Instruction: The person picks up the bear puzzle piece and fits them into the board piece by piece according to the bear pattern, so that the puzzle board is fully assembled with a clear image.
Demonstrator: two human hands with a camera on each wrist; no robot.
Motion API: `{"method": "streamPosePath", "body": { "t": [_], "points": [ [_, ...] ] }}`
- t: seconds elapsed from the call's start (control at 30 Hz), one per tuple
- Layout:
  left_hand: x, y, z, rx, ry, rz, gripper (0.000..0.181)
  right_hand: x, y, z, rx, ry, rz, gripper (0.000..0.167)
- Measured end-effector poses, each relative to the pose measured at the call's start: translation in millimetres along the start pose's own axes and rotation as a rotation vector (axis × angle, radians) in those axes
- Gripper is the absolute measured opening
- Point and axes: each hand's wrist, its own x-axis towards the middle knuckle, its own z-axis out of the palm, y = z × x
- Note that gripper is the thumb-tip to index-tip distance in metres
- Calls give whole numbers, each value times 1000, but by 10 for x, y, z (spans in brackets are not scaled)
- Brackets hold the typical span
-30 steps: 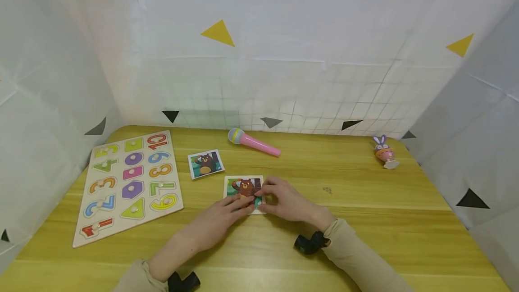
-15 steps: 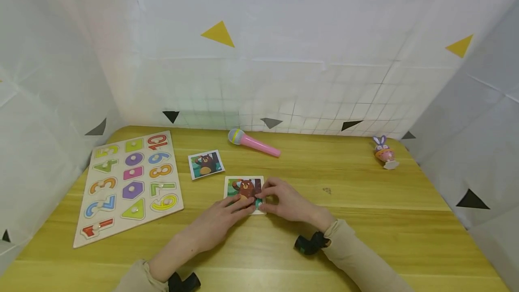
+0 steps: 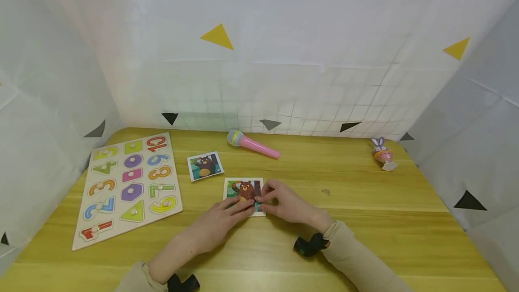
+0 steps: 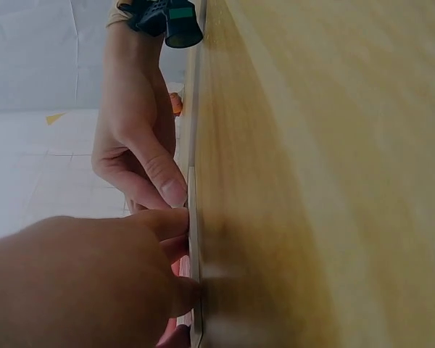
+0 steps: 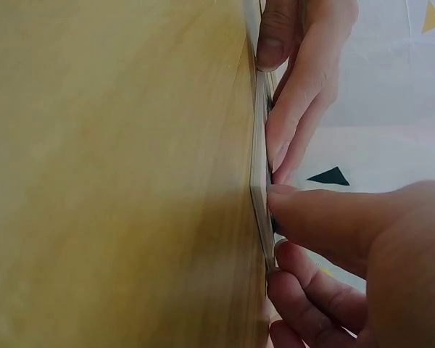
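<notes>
A small framed bear jigsaw puzzle (image 3: pixel 245 188) lies flat on the table, and both hands are on it. My left hand (image 3: pixel 215 224) reaches in from the lower left with its fingers fairly straight; the fingertips rest on the picture's lower middle. At the puzzle's right side my right hand (image 3: pixel 289 204) is curled, its thumb and fingers pinching at the lower right corner. The fingers hide part of the picture there. In the right wrist view the puzzle board (image 5: pixel 259 152) appears edge-on, with the right thumb (image 5: pixel 304 217) against it.
A matching bear picture card (image 3: pixel 205 166) lies just behind to the left. Farther left is a number and shape peg board (image 3: pixel 127 186). A pink toy microphone (image 3: pixel 257 146) lies behind the puzzle, and a bunny figure (image 3: pixel 382 153) stands at the far right of the wooden table (image 3: pixel 365 229).
Both hands stay on the puzzle with only slight finger movement at its lower right. The whole head view has shifted slightly, leaving everything a little lower in it.
</notes>
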Motion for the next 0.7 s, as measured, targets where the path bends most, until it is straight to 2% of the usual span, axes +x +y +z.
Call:
{"method": "streamPosePath", "body": {
  "t": [0.27,0.4,0.57,0.63,0.7],
  "points": [
    [-24,-33,9,-4,13,5,70,27,1,31,7,4,17,28],
    [-9,-65,9,-62,36,17,77,7,-1,24,14,4,21,32],
    [12,-157,-8,-166,134,10,51,-12,3,3,0,5,15,34],
    [13,-180,-14,-173,163,4,41,-31,9,-5,-14,11,11,33],
    [11,-189,-18,-175,169,1,38,-61,15,-17,-27,26,6,33]
  ]
}}
